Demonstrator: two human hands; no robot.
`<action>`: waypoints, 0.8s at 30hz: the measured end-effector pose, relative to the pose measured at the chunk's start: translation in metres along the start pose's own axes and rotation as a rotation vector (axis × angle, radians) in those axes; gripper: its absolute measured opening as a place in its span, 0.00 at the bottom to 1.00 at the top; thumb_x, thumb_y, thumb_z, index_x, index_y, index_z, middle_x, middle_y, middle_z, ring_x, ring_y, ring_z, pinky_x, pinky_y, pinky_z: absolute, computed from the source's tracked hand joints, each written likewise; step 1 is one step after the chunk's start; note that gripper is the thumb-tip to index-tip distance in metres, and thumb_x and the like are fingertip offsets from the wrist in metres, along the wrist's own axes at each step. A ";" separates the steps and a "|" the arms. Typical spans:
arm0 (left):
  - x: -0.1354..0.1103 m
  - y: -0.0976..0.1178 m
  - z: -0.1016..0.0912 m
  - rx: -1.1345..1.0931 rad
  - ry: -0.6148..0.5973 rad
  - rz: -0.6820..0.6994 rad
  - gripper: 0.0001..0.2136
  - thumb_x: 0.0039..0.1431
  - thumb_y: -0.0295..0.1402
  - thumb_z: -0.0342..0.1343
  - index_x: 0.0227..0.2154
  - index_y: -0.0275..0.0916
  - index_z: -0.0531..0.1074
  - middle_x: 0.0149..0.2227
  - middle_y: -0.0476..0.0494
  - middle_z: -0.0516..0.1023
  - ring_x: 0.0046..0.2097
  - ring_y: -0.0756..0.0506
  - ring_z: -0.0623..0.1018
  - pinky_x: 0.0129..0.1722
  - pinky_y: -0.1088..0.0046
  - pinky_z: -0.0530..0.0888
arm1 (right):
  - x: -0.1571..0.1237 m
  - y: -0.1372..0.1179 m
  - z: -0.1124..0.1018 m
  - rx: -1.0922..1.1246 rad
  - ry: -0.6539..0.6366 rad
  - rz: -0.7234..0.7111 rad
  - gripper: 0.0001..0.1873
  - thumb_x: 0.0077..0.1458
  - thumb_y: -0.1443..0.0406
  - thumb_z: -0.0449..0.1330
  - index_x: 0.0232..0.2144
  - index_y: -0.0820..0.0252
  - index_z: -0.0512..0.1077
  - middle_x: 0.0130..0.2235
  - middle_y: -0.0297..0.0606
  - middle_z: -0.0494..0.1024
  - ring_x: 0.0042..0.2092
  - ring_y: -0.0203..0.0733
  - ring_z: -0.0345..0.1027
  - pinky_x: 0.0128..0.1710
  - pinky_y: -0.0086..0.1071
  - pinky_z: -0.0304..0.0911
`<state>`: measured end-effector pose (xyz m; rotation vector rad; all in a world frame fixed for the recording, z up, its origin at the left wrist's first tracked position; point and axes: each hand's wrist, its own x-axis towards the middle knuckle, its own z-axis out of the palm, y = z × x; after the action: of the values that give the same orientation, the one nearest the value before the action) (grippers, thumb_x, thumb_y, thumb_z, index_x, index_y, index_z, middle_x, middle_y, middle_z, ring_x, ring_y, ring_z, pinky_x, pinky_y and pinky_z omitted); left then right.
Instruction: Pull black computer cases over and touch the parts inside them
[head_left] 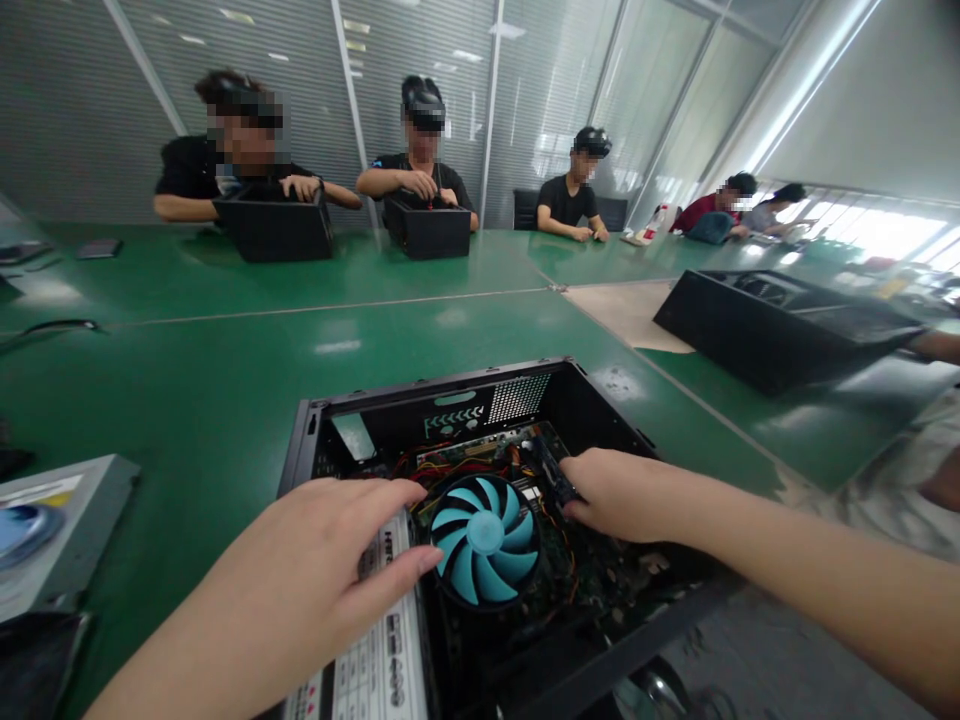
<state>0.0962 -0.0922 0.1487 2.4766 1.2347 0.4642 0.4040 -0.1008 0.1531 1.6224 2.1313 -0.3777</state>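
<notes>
Nearest the camera, the left hand is laid flat, fingers spread, on the silver, label-covered power supply box seated in the left side of an open black metal computer case. Nothing is grasped by this hand; it is pressed down as a brace, its fingertips just beside the round cooling fan with bright blue blades at the middle of the case.

The right hand is reached into the case from the right. Its fingertips are closed on a narrow dark upright part, possibly a memory module or connector, just beyond the fan on the green circuit board; blur prevents the part from being told exactly. Red, yellow and black wires are bundled behind the fan.

The step in hand is judged to be the seating or freeing of that narrow part, with the case steadied by the left hand. A straight, even pull or push along the slot would be called for next, with the wires and fan blades kept clear.

The case sits on a glossy green desk. A grey flat metal panel lies at the left edge. Across the desk, seated people in dark shirts are bent over similar black cases, and another black case lies to the right.
</notes>
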 end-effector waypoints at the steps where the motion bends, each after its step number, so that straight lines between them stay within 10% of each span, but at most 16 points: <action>1: 0.000 0.003 -0.003 0.028 -0.030 0.001 0.27 0.56 0.59 0.53 0.47 0.46 0.80 0.46 0.40 0.83 0.46 0.32 0.81 0.48 0.52 0.76 | 0.001 0.001 -0.002 0.002 -0.018 -0.003 0.15 0.60 0.59 0.58 0.40 0.67 0.77 0.39 0.53 0.82 0.42 0.58 0.79 0.38 0.39 0.71; 7: 0.002 0.018 -0.015 0.165 -0.173 -0.060 0.23 0.64 0.54 0.47 0.49 0.45 0.76 0.48 0.42 0.81 0.47 0.37 0.79 0.48 0.58 0.73 | -0.041 0.007 -0.022 0.150 0.272 -0.246 0.33 0.56 0.45 0.63 0.55 0.63 0.72 0.49 0.51 0.79 0.50 0.57 0.74 0.48 0.42 0.68; 10: 0.001 0.023 -0.017 0.167 -0.195 -0.099 0.20 0.65 0.52 0.48 0.47 0.46 0.76 0.46 0.44 0.81 0.48 0.38 0.79 0.48 0.58 0.71 | -0.069 0.001 -0.017 0.221 0.220 -0.685 0.23 0.56 0.52 0.66 0.51 0.53 0.73 0.49 0.39 0.78 0.48 0.45 0.73 0.45 0.33 0.66; 15: 0.002 0.028 -0.017 0.169 -0.173 -0.188 0.17 0.65 0.50 0.49 0.43 0.46 0.76 0.40 0.45 0.82 0.43 0.39 0.80 0.43 0.62 0.71 | -0.065 -0.004 -0.003 0.090 0.368 -0.889 0.19 0.57 0.52 0.64 0.47 0.54 0.75 0.40 0.37 0.80 0.44 0.45 0.72 0.48 0.39 0.60; 21: -0.021 0.033 -0.003 0.295 0.042 -0.316 0.21 0.68 0.48 0.44 0.50 0.43 0.75 0.47 0.40 0.82 0.47 0.38 0.81 0.46 0.56 0.76 | -0.018 0.036 0.023 0.060 1.008 -0.519 0.37 0.55 0.45 0.64 0.63 0.51 0.64 0.59 0.44 0.73 0.58 0.54 0.65 0.63 0.52 0.46; 24: -0.037 0.038 0.006 0.471 0.265 0.060 0.27 0.67 0.53 0.45 0.58 0.41 0.71 0.61 0.37 0.73 0.59 0.38 0.76 0.54 0.58 0.76 | 0.018 0.055 0.070 0.344 1.312 -0.178 0.23 0.62 0.54 0.61 0.56 0.54 0.69 0.55 0.46 0.73 0.55 0.51 0.67 0.57 0.48 0.59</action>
<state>0.1049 -0.1445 0.1546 2.9245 1.5215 0.5893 0.4651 -0.1027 0.0856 2.2024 3.2698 0.4737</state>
